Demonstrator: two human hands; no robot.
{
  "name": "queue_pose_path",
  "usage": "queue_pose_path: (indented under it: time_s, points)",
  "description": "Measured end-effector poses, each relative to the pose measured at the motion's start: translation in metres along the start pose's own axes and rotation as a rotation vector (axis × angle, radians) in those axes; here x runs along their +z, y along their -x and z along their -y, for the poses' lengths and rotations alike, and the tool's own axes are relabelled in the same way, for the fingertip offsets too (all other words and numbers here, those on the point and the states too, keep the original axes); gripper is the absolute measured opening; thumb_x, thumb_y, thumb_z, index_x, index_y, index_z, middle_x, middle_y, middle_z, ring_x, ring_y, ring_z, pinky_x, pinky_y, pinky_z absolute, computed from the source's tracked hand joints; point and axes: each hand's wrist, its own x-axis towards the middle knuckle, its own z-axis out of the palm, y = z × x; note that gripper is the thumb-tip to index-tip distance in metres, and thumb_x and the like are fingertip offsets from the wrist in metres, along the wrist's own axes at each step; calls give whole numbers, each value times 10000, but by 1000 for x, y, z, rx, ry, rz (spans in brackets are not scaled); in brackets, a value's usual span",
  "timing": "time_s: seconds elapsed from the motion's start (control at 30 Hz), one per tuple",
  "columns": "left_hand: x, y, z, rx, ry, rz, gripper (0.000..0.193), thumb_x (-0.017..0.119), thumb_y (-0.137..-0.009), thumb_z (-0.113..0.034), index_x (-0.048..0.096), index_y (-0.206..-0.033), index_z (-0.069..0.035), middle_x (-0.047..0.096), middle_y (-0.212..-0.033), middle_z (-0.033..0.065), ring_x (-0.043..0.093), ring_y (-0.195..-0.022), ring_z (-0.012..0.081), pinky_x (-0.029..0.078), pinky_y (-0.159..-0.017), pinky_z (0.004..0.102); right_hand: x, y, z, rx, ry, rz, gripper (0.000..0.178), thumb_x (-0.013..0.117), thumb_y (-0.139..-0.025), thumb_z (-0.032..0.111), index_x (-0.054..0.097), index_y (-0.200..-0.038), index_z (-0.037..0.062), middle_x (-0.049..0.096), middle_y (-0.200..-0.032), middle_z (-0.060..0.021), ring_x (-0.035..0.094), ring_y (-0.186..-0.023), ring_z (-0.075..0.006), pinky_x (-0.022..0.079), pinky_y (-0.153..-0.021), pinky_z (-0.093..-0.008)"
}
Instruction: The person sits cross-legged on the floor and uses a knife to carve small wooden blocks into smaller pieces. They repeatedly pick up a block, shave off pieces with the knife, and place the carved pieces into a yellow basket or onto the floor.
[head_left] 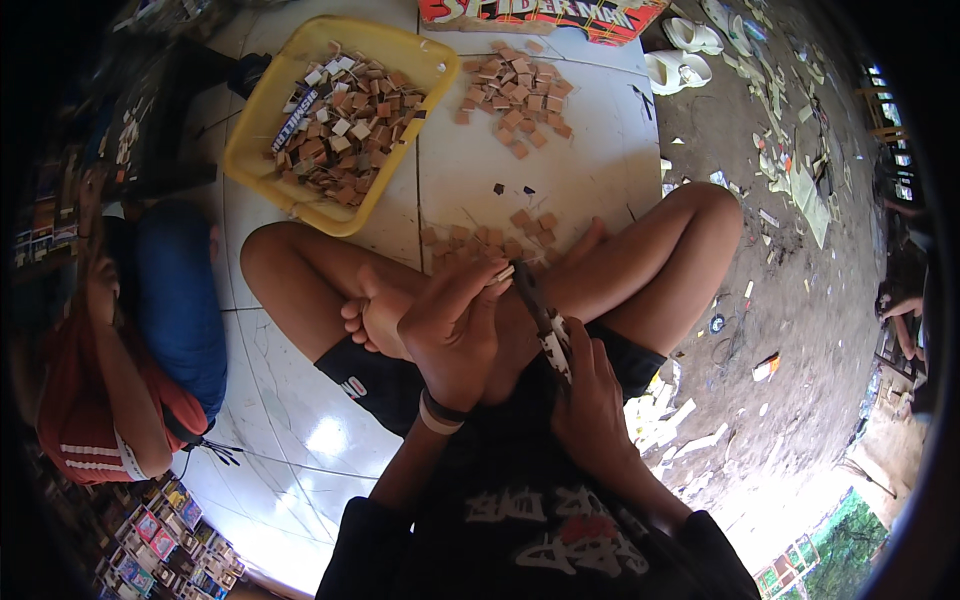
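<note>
Between the thumb and fingers of my left hand [452, 328] is a small pale piece [506, 272], pinched with its end sticking out. My right hand [592, 405] is wrapped around a dark, narrow hand tool [536, 300] with a white patch along its grip; its exact kind is unclear. The tool's tip is close beside the pale piece, and I cannot tell whether they touch. Just beyond my hands, small brown square tiles [484, 240] lie loosely on the white floor, partly hidden by my left hand.
A yellow plastic basin [240, 160] of brown and white tiles stands far left. A larger tile pile [515, 92] lies beyond my crossed legs. White clogs [678, 72] rest on littered ground at right. Another person in blue and red [180, 300] sits at left.
</note>
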Motion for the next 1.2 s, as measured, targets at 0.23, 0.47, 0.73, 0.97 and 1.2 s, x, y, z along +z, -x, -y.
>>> queue_pose_path:
  time_s: [0.23,0.47,0.73,0.97,1.2]
  points:
    - [-2,-8,-11,63,-141,12,203,735,-898,102,779,-1083,28,781,-1009,141,787,-899,227,641,-786,314,3,-6,-12,-22,81,3,854,585,-803,-143,344,-1604,27,539,-1170,-247,576,-1077,-459,489,-925,-545]
    - [-22,-21,-12,-226,57,87,220,733,-977,3,735,-1194,46,776,-1107,130,755,-981,169,604,-868,272,-16,-19,-11,-81,-158,4,769,631,-962,-50,304,-1652,37,553,-1386,-261,597,-1231,-463,491,-1023,-486]
    - [-43,-37,-9,-437,302,238,277,699,-1039,-61,696,-1279,78,763,-1181,119,699,-1106,133,570,-929,248,-35,-17,-26,-149,-341,225,711,634,-993,-21,343,-1641,19,595,-1336,-201,629,-1171,-318,495,-1035,-419]
    - [-47,-34,-13,-438,216,326,269,691,-1035,-45,701,-1272,80,774,-1158,119,704,-1063,136,559,-953,266,-34,-16,-22,-119,-403,315,705,658,-984,-28,338,-1612,-13,501,-1536,-256,524,-1420,-424,463,-1136,-448]
    - [-46,-35,-5,-466,182,356,286,719,-1021,-66,703,-1266,80,772,-1162,124,710,-1086,147,556,-981,276,-31,-13,-22,-75,-382,286,659,658,-998,-13,373,-1592,-27,566,-1342,-221,581,-1225,-357,514,-1014,-417]
